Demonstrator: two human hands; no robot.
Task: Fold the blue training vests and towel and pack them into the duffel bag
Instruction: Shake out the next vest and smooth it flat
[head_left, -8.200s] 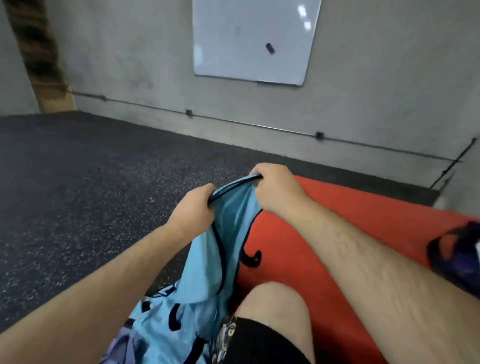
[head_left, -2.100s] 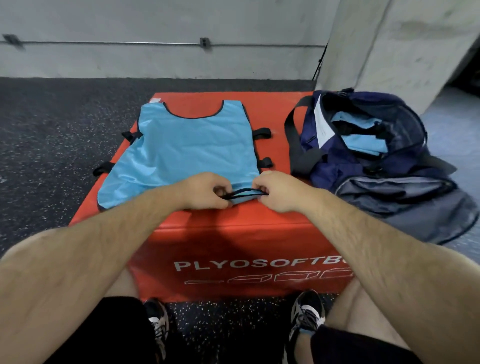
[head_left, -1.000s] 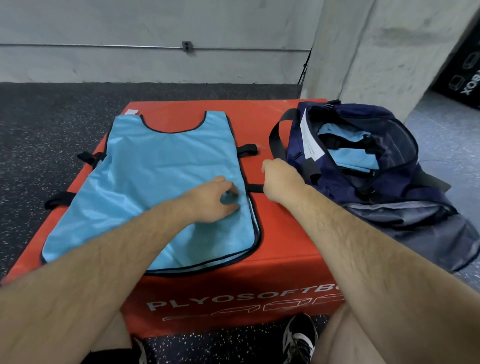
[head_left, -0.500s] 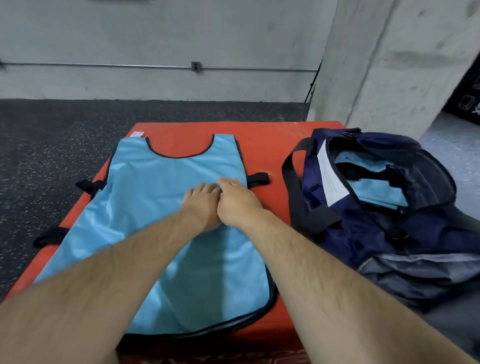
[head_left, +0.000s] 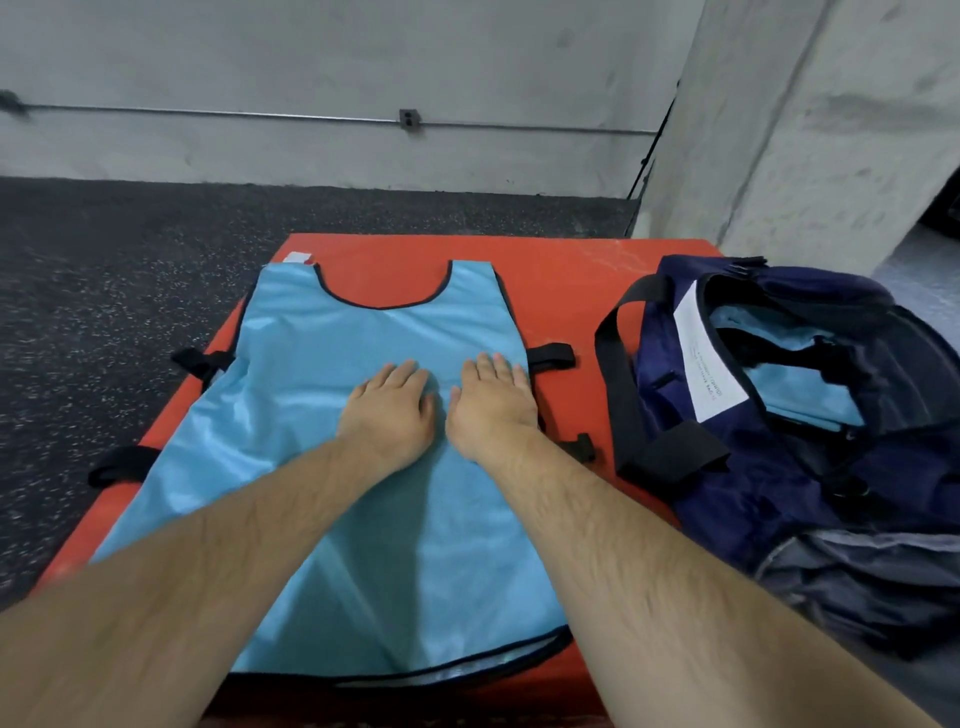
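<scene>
I could not read the duffel bag (head_left: 753, 483) label (head_left: 709, 358). The black-trimmed blue vest (head_left: 311, 415) lay flat under the left hand (head_left: 387, 410) and right hand (head_left: 491, 405), both spread.

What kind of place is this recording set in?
Probably a gym or training room: speckled black floor, an orange padded box serving as a table, and a blue training vest spread on it beside a navy duffel bag.

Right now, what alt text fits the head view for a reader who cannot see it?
The left hand and right hand press flat, side by side, on a light blue training vest spread on a red box. An open navy duffel bag beside the vest on the right holds blue fabric.
</scene>
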